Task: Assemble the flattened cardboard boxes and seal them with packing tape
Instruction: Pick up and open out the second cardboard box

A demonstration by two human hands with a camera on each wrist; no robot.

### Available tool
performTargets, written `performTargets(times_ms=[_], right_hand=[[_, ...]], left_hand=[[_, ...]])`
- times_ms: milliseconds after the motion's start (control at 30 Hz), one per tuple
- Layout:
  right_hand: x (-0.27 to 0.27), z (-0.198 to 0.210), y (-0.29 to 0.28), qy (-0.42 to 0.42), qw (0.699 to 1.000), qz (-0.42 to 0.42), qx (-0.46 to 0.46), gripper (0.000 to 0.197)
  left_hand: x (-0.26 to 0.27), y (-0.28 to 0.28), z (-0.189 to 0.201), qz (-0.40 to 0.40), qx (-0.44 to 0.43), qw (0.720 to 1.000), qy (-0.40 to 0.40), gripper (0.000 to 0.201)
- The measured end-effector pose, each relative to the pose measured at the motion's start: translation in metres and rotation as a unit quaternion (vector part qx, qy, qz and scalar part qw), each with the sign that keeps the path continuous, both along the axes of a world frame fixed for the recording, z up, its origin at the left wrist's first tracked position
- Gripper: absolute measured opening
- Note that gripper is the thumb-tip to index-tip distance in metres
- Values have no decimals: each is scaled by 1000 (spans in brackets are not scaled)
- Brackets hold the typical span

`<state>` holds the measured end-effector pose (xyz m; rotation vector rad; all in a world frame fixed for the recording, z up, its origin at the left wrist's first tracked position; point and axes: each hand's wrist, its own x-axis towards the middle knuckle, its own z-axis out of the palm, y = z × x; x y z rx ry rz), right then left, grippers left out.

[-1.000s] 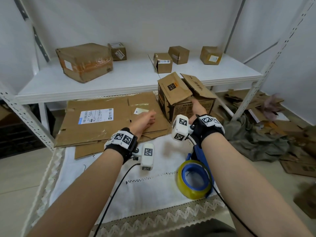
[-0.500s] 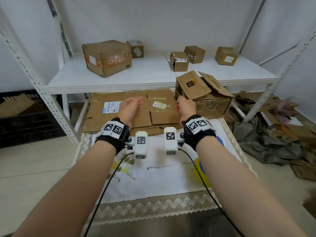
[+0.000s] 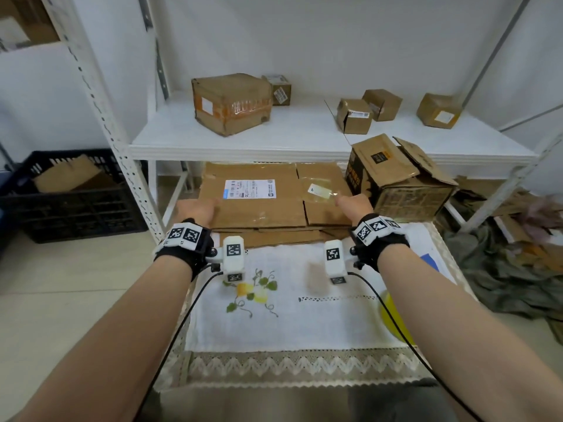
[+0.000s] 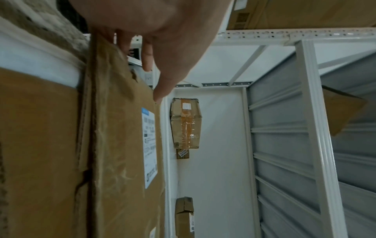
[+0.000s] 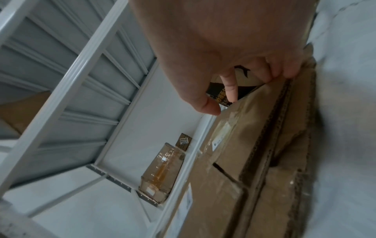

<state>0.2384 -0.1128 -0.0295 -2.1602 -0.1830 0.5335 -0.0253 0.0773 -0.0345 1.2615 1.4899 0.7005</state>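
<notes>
A flattened cardboard box with a white shipping label lies on top of a stack of flat cardboard under the shelf. My left hand holds its left edge, thumb on the top face and fingers past the edge. My right hand holds the right edge, thumb on top and fingers curled at the edge. A yellow roll of packing tape lies on the white tablecloth, mostly hidden by my right forearm.
An open brown box with black print stands right of the stack, close to my right hand. The white shelf above carries a taped box and several small boxes. A black crate sits at left; cloth and cardboard scraps lie at right.
My right hand left the open printed box and moved left to the flat cardboard's right edge. My left hand slid out to its left edge. The view panned left.
</notes>
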Motion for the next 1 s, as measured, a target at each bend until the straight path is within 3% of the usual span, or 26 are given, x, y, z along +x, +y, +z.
performTargets(times_ms=[67, 200, 267, 533, 733, 900, 933, 1000], right_hand=[[5, -5, 0, 1, 1000, -16, -16, 104], [-7, 8, -8, 6, 999, -35, -4, 109], [-12, 15, -12, 11, 999, -35, -2, 108], [-28, 23, -31, 26, 999, -14, 24, 77], [-42, 37, -56, 43, 995, 62, 59, 62], [-70, 54, -75, 74, 979, 91, 166, 58], [-75, 59, -78, 69, 975, 83, 196, 61], [-81, 66, -84, 59, 967, 64, 240, 90]], left_hand=[[-1, 17, -19, 8, 1, 1000, -14, 68], [-13, -8, 10, 8, 3, 1000, -8, 34], [-20, -5, 7, -4, 17, 1000, -2, 34], [-56, -11, 19, 40, 6, 999, -28, 56], [-90, -16, 25, 66, 5, 983, -171, 36], [-110, -30, 20, 8, 41, 969, -244, 28], [-114, -34, 21, 0, 48, 966, -256, 23], [-121, -36, 18, -14, 57, 961, -271, 8]])
